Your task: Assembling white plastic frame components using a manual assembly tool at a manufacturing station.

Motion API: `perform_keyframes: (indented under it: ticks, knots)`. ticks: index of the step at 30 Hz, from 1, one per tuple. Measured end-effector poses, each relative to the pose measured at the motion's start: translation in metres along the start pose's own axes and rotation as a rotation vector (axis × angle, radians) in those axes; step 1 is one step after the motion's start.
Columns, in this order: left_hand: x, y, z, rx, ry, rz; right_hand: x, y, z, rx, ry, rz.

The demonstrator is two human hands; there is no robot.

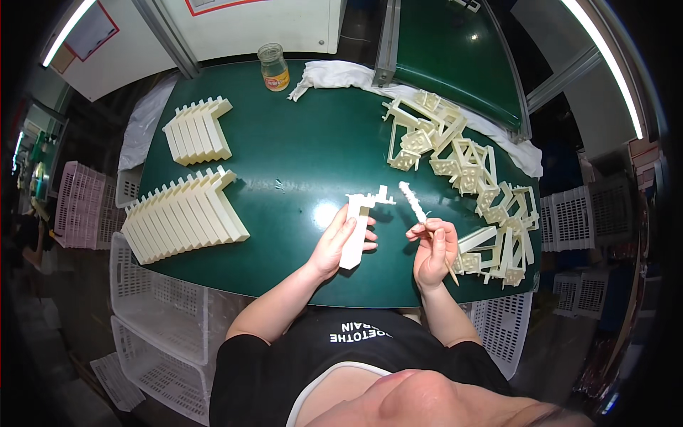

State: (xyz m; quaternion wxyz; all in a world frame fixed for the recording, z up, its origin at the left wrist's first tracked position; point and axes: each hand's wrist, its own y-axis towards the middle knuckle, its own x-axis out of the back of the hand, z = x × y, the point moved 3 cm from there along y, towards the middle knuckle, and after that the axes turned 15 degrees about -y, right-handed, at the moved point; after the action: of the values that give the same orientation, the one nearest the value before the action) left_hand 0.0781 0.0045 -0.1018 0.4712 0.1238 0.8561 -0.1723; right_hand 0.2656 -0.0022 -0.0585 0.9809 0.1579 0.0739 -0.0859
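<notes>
Cream plastic part over the near half of the green table, gripped between thumb and fingers of the left hand; the right hand pinches a fluffy-tipped stick.

Left head-worn fisheye camera is looking steeply down from above the wearer's torso, facing the green counter from near, taking in nearly its whole top, centring near the left hand, bending straight edges toward a dark rim.
</notes>
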Motion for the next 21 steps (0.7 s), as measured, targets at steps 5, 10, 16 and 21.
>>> perform_keyframes:
  ticks: [5,10,16,21]
  knots:
    - [-0.006,-0.002,-0.003,-0.080,0.151,-0.025,0.002,0.001,0.001,0.051,-0.009,-0.018]
    - [0.011,0.000,0.005,0.194,-0.261,-0.045,0.005,-0.005,0.000,0.105,-0.049,0.067]
    - [0.014,0.001,0.007,0.296,-0.447,0.041,-0.002,-0.004,-0.005,0.054,-0.102,0.112]
    - [0.012,0.000,0.008,0.326,-0.530,0.085,-0.004,-0.004,-0.007,0.047,-0.104,0.115]
